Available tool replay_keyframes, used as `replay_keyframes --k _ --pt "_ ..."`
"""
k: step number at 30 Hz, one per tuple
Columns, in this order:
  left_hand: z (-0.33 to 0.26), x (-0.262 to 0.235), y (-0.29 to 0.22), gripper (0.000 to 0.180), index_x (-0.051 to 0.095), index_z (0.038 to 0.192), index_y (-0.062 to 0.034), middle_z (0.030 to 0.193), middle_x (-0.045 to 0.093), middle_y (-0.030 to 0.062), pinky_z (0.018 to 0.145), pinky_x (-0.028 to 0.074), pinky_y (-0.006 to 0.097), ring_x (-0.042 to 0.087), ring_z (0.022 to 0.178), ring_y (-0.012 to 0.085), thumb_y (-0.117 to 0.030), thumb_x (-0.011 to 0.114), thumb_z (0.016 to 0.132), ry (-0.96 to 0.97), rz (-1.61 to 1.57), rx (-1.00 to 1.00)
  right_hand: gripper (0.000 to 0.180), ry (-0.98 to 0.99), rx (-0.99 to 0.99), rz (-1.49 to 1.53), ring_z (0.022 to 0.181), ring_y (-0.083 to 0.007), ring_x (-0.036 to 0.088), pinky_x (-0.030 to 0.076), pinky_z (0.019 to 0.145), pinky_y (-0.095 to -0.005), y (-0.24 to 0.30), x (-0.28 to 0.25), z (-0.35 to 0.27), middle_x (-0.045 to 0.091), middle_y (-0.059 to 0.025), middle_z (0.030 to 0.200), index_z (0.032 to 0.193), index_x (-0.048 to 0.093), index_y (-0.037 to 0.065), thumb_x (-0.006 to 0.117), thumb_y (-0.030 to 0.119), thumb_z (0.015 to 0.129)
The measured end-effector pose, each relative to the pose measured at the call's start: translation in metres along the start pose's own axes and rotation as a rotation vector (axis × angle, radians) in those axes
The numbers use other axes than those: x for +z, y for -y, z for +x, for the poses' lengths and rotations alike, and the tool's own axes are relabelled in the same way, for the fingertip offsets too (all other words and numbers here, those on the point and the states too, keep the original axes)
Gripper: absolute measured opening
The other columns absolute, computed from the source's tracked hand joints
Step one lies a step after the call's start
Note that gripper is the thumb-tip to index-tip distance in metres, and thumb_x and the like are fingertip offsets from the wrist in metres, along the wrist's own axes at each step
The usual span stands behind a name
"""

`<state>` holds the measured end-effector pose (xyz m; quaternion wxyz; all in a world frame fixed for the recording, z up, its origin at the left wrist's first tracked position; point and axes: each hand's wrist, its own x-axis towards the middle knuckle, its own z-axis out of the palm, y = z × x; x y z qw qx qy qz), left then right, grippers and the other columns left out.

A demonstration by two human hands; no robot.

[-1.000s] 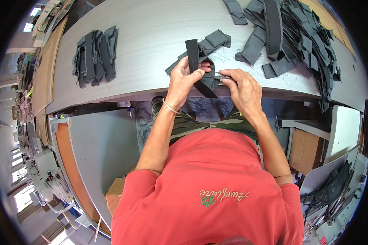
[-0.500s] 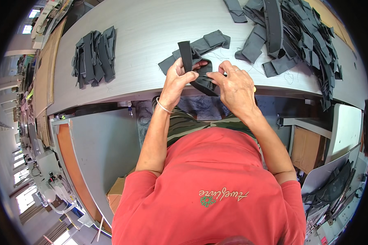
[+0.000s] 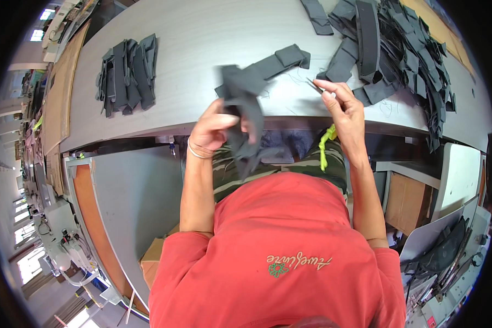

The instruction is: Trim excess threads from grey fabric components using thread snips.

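My left hand is closed on a dark grey fabric strip, which is blurred by motion and dangles over the table's front edge. In my right hand, fingers closed, is a small dark pointed tool that looks like thread snips; most of it is hidden by the palm. A bright yellow-green cord hangs below that hand. Behind the held piece, another folded grey strip lies on the table, partly covered by it.
A neat stack of grey strips lies on the table at the left. At the right, a large heap of similar strips spills over the front edge. Loose threads lie near it. A cardboard box stands below the table at the right.
My hands have moved apart. The left has swung the fabric strip left and toward me; the right has let go of it and moved right, showing the snips and yellow-green cord.
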<state>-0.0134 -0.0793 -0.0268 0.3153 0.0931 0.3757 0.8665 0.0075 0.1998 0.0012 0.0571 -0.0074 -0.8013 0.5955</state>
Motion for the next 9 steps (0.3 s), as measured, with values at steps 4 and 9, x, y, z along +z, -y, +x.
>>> replay_keyframes --k 4,9 --pt "0.000 0.024 -0.025 0.050 0.050 0.121 0.0031 0.091 0.065 0.0154 0.059 0.050 0.027 0.064 0.073 0.0197 -0.015 0.069 0.079 0.099 0.251 -0.095 0.021 -0.053 -0.117 -0.236 0.080 -0.0172 0.056 0.043 0.072 -0.0278 -0.016 0.011 0.010 0.058 -0.0058 0.089 0.106 0.070 0.012 0.061 0.012 0.087" --pt "0.004 0.004 -0.093 0.063 0.047 0.124 0.0022 0.101 0.062 0.0111 0.063 0.051 0.026 0.066 0.081 0.0254 -0.031 0.073 0.078 -0.616 0.933 0.310 0.020 -0.055 -0.134 -0.557 0.090 -0.0194 0.062 0.047 0.078 -0.0332 -0.025 0.032 0.018 0.060 -0.0086 0.096 0.105 0.071 0.016 0.063 0.018 0.086"
